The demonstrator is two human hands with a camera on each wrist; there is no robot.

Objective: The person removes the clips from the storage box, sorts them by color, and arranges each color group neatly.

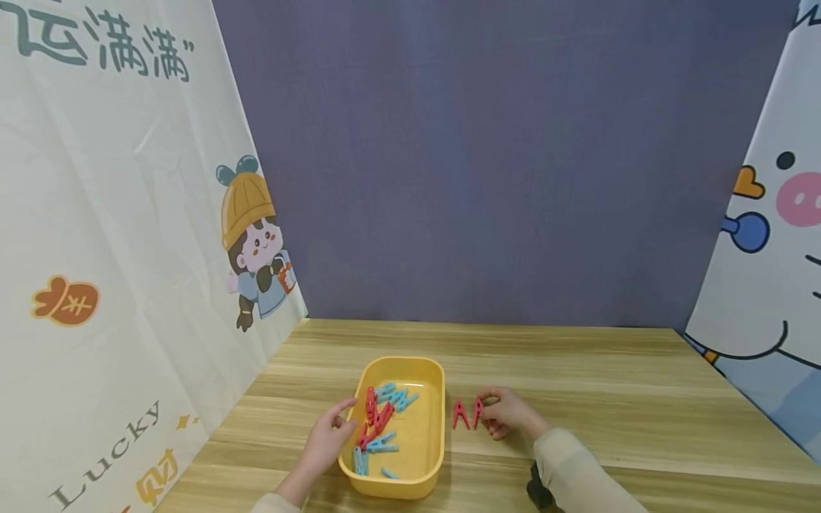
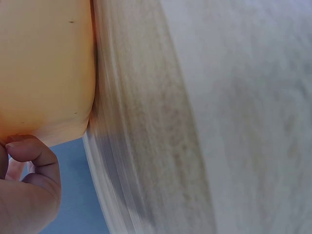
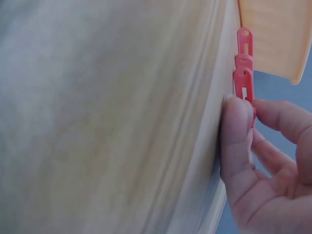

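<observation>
Since a red peg [image 3: 253, 116] is so small, the right hand [image 1: 509, 415] pinches it with just thumb and finger, to the right of the yellow tub [image 1: 420, 434]. Another red peg [image 1: 460, 413] sits between the tub and that hand, maybe for easy reach. The left hand [image 1: 326, 437] is at the tub's left rim, maybe to keep it still; one cannot tell if it pinches. Blue pegs [image 1: 388, 448] and more red pegs [image 1: 383, 415] lie inside the tub.
</observation>
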